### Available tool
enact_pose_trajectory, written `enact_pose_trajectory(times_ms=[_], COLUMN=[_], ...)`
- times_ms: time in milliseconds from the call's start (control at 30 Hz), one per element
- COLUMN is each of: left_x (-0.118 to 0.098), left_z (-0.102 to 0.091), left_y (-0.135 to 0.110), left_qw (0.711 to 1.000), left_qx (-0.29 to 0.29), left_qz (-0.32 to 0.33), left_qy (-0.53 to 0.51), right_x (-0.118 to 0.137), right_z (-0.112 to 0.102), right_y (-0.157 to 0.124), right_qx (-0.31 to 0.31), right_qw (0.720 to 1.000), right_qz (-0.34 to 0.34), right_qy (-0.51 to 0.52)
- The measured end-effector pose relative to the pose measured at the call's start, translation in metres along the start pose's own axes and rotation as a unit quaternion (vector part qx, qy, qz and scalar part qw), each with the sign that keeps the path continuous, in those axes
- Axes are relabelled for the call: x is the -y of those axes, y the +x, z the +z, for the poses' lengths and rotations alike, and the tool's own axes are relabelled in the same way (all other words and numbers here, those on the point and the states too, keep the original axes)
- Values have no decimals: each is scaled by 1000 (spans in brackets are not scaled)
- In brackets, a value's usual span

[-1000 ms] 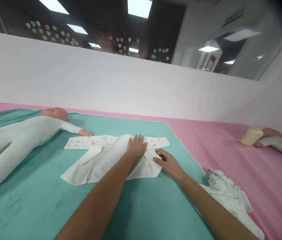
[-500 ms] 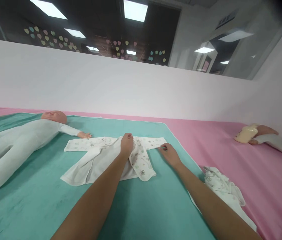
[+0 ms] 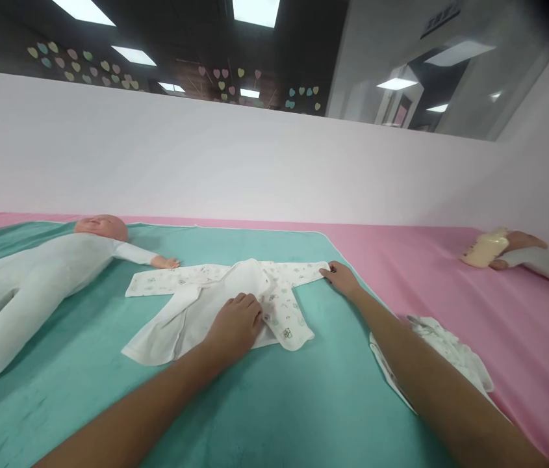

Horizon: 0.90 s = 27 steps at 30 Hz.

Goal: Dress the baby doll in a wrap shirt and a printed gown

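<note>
A small white printed baby shirt [image 3: 177, 305] lies spread on the teal mat [image 3: 274, 403], one front flap turned over so its printed side shows. My left hand [image 3: 235, 324] rests on the shirt's middle with curled fingers, pressing the cloth down. My right hand [image 3: 341, 278] pinches the end of the shirt's right sleeve at the mat's far right edge. A baby doll [image 3: 50, 266] in a pale one-piece lies on its back to the left, its hand almost touching the shirt's other sleeve.
A crumpled white garment [image 3: 449, 357] lies on the pink sheet [image 3: 498, 312] under my right forearm. At the far right another person's hand holds a cream bottle [image 3: 486, 249]. A white partition wall [image 3: 255, 162] runs behind the bed.
My left hand has drawn back from the shirt's collar towards me onto its middle. My right hand has moved outwards along the sleeve to its end. The right front flap now lies turned over.
</note>
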<state>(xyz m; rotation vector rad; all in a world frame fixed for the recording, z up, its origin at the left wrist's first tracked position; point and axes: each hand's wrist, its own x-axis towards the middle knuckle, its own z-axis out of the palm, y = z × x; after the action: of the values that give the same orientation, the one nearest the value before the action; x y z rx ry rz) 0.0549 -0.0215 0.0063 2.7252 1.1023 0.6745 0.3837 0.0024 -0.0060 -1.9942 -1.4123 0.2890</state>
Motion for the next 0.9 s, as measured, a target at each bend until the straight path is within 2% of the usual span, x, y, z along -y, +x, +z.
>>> enact_pose_trajectory(times_ms=[133, 367, 433, 533, 600, 700, 733, 800, 900], left_x=[-11, -22, -25, -28, -30, -32, -32, -32, -31], left_z=[-4, -1, 2, 7, 8, 6, 5, 3, 2], left_y=[-6, -8, -8, -8, -8, -9, -9, -10, -9], left_qw=[995, 981, 982, 989, 992, 992, 992, 992, 995], left_qx=[32, 54, 56, 48, 45, 46, 46, 44, 31], left_qz=[92, 181, 177, 136, 119, 118, 120, 120, 97], left_qy=[35, 46, 41, 26, 15, 12, 15, 24, 18], right_x=[-5, -8, -6, 2, 15, 43, 53, 70, 84], right_z=[0, 3, 5, 7, 6, 5, 6, 9, 14], right_y=[6, 10, 10, 6, -3, -28, -39, -62, -90], right_qx=[-1, -33, -44, -66, -95, -123, -104, -25, 83], right_qw=[1000, 999, 999, 997, 992, 978, 976, 977, 974], right_qz=[-15, 4, 11, 12, -15, -90, -110, -130, -124], right_qy=[5, -14, -22, -43, -83, -146, -155, -167, -167])
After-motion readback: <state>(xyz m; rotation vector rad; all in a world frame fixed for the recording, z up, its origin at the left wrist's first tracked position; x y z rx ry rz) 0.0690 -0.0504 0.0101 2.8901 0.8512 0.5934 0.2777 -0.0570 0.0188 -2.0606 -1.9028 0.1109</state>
